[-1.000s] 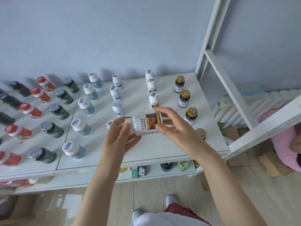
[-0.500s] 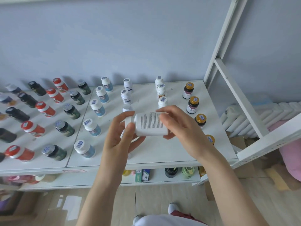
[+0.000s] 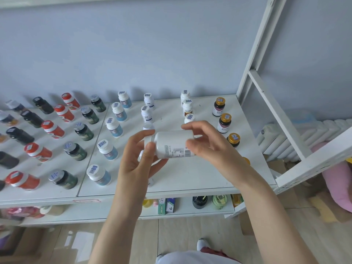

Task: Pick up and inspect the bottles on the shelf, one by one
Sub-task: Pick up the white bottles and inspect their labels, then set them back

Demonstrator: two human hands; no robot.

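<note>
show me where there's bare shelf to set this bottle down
Bare white shelf top along the front edge, between the blue-labelled white bottle and the gold-capped dark bottles. Crowded: the left panel, packed with red bottles and dark green bottles.

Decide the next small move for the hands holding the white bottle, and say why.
Probably stand the bottle upright on the shelf. The left hand grips its cap end and the right hand its base, holding it sideways above the shelf with the barcode facing up, so the check seems nearly done.
</note>
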